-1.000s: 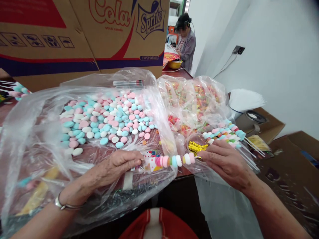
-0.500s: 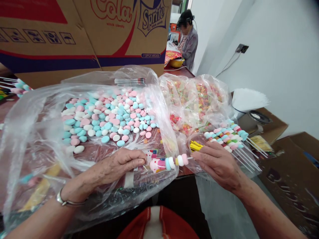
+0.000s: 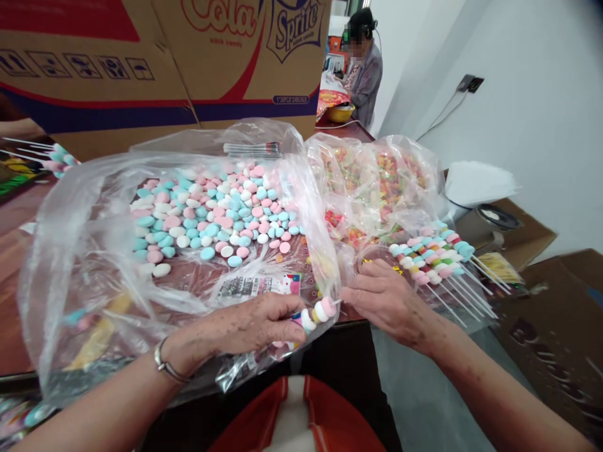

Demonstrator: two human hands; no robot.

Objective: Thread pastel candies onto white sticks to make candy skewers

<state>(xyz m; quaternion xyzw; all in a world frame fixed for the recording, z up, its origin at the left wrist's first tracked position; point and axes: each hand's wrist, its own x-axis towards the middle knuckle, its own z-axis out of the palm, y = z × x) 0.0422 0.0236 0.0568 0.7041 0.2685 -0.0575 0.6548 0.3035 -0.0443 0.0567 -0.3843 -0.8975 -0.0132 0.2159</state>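
My left hand [image 3: 264,323] is closed around a candy skewer [image 3: 324,309] in a clear printed wrapper, with pink, white, yellow and blue pieces showing past the fingers. The skewer's stick points at my right hand [image 3: 384,301], whose bunched fingers meet it; most of the stick is hidden there. Just beyond the right hand are gold twist ties [image 3: 396,267], partly covered by the fingers. Printed clear wrappers [image 3: 257,285] lie flat behind my left hand. To the right rest several finished-looking candy skewers [image 3: 431,254] with white sticks.
Pink, blue and white candies [image 3: 207,216] spread over a plastic bag [image 3: 108,188]. Bags of gummy candies [image 3: 372,179] lie behind. A large cardboard box [image 3: 226,75] stands at the back. Another person [image 3: 370,72] works beyond it. Boxes [image 3: 560,314] stand at right.
The skewer has come left and lower and tilted up to the right. My left hand has slid over the wrapper nearer the candies. My right hand has shifted left, covering more of the gold ties.
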